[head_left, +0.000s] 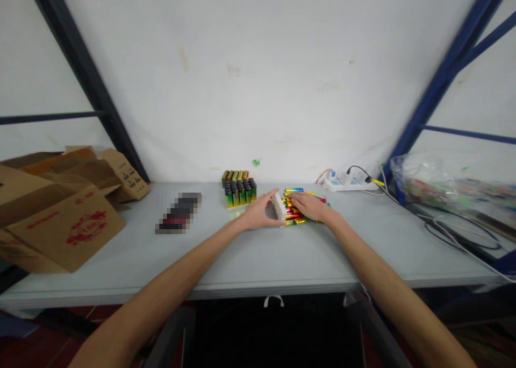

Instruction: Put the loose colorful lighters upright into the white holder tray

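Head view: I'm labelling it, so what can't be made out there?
All in the head view:
Loose batteries: their number; the right hand covers some.
White object in the left hand: its far side faces away.
Dark item: pixelated.
Printed carton: cut off by the left edge.
Upright batteries: any lettering, too small.

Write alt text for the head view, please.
The left hand holds a small white box-like object beside loose, shiny battery-like cylinders under the right hand. More cylinders stand upright in rows leftward on the grey table; cardboard boxes sit farther left.
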### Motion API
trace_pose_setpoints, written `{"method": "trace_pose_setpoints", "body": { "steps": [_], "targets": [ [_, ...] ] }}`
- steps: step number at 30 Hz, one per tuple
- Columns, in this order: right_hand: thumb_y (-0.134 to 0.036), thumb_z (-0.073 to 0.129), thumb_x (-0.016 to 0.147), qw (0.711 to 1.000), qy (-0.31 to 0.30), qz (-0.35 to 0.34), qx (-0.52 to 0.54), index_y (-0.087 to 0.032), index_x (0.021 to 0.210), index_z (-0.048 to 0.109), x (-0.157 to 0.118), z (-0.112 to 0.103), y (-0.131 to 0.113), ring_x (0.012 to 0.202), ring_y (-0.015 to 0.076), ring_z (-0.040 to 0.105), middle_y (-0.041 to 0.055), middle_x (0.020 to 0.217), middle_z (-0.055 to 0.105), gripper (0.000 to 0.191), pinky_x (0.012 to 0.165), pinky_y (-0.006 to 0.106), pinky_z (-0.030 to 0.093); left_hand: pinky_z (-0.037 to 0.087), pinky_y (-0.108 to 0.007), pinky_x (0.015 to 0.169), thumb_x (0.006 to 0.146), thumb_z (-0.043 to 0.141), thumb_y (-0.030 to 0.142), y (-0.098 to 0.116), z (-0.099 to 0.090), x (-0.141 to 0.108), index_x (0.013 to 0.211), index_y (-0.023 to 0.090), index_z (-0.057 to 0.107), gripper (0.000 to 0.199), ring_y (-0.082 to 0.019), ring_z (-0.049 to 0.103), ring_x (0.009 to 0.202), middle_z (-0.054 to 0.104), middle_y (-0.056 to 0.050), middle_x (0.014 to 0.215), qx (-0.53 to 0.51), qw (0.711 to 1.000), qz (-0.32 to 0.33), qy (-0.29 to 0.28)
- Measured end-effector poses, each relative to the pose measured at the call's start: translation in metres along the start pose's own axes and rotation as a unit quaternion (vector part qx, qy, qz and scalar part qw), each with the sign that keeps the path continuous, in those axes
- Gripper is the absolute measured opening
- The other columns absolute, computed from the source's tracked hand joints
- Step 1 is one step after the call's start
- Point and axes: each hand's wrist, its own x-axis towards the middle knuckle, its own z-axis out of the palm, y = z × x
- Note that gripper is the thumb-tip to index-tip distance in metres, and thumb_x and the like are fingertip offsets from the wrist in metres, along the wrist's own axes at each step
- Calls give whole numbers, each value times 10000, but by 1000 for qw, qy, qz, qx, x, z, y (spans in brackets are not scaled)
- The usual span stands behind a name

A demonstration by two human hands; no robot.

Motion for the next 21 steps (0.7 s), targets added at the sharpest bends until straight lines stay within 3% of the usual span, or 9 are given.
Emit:
{"method": "trace_pose_setpoints", "body": {
  "steps": [3, 8, 15, 21],
  "targets": [
    [-233, 320, 1065, 1000, 17, -2, -1, -143, 1304, 623, 6, -1, -22, 1178, 239, 641, 156, 1318, 678, 396, 1053, 394, 464, 398, -480, 1198, 627, 906, 548, 0, 3, 0, 1624, 255, 276, 1215, -340, 510, 1388, 445, -133, 1576, 10, 1000, 10, 5],
    [-199, 454, 1009, 998, -28, 17, -45, -105, 1142, 650, 13, 4, -49, 1030, 250, 648, 164, 1129, 708, 255, 941, 349, 464, 381, -501, 1206, 645, 897, 556, -2, 7, 1, 1628, 250, 266, 1207, -361, 462, 1427, 466, -155, 1540, 19, 1000, 12, 12],
    [-265, 384, 1073, 997, -20, 21, -74, -141, 1073, 655, 8, -1, -49, 1015, 228, 633, 140, 1106, 708, 299, 936, 328, 420, 455, -483, 1157, 622, 914, 518, -3, 7, 2, 1605, 237, 327, 1180, -339, 561, 1329, 477, -161, 1526, -9, 1000, 11, 22],
    [-282, 369, 1091, 999, -2, 8, -52, -149, 1018, 679, 5, -5, -42, 959, 203, 644, 114, 1025, 726, 345, 888, 304, 408, 455, -463, 1167, 622, 917, 515, -2, 1, -1, 1601, 211, 329, 1182, -330, 540, 1364, 435, -165, 1578, -22, 1000, 2, 13]
  ]
}}
